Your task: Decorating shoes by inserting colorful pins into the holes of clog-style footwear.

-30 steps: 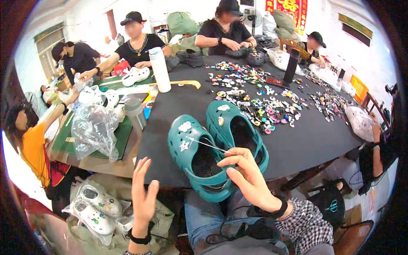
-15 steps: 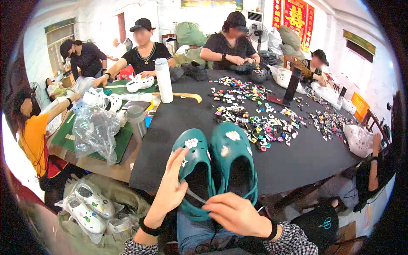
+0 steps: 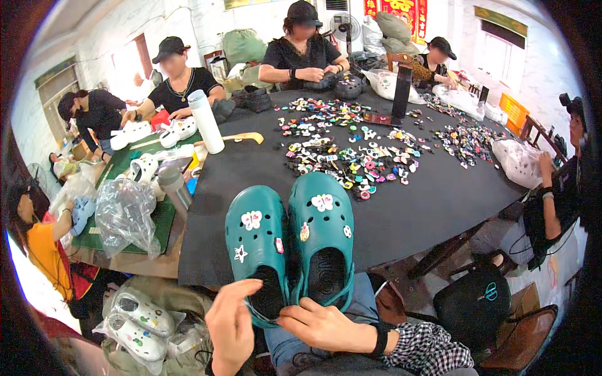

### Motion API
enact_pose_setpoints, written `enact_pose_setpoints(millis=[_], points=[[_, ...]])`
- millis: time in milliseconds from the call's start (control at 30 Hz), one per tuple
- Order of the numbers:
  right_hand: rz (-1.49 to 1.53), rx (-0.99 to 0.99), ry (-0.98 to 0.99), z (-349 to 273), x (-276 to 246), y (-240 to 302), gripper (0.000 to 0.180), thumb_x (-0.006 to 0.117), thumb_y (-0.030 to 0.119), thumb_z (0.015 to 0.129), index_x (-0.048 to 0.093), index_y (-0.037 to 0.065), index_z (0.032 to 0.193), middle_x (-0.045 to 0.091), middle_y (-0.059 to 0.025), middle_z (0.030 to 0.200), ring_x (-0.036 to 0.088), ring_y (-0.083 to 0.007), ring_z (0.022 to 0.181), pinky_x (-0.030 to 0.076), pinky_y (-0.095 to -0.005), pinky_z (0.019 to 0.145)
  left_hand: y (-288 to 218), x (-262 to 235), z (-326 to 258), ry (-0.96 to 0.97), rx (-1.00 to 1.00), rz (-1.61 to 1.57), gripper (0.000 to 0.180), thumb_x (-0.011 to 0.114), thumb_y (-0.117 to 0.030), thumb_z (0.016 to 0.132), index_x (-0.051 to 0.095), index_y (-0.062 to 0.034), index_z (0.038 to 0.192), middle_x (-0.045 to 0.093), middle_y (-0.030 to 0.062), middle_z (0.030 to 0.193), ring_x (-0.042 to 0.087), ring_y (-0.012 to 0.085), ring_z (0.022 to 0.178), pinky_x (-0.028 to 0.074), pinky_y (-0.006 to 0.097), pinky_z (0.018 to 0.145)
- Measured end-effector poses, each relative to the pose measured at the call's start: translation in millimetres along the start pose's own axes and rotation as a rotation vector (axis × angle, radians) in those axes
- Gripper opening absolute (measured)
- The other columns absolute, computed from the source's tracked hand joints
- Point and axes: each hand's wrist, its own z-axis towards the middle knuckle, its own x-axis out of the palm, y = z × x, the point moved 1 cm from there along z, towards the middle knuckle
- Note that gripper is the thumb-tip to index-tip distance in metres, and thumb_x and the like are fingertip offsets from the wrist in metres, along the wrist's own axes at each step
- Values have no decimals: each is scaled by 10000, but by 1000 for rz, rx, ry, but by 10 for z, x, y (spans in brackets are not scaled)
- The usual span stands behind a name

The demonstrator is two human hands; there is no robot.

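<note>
Clogs – a teal pair – sit side by side at the near edge of the bench, toes pointing away, heels over the lap. Each bears a pale butterfly charm; the left clog also has a star on its outer side. Loose charms lie heaped beyond the toes. The step in hand looks to be work around the left clog's heel. There the right hand has its fingers drawn narrow at the rim; whether something thin is pinched between them I cannot tell. The left hand is raised beside that heel, its fingers loosely spread and apparently holding nothing; contact with the clog is unclear. From this pose, the next move seems to call for a steady heel – the left fingers are free to brace it.
</note>
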Motion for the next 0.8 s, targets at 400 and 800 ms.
enact_pose_setpoints(millis=[400, 800], points=[[-197, -166, 45, -195, 91, -63, 438, 576, 120, 760, 579, 40, 1191, 558, -49, 1064, 543, -210, 877, 546, -234, 524, 281, 660, 69, 258, -178, 284, 679, 748, -440, 785, 512, 153, 1019, 544, 310, 878, 533, 471, 828, 449, 489, 743], [-79, -33, 164, -346, -523, 110, 475, 585, 91, 790, 548, 48, 1262, 517, -118, 1349, 624, -201, 1007, 575, -264, 602, 286, 890, 164, 66, -204, 229, 612, 693, -167, 734, 485, 51, 1266, 583, 308, 1110, 553, 482, 1009, 443, 500, 904]])
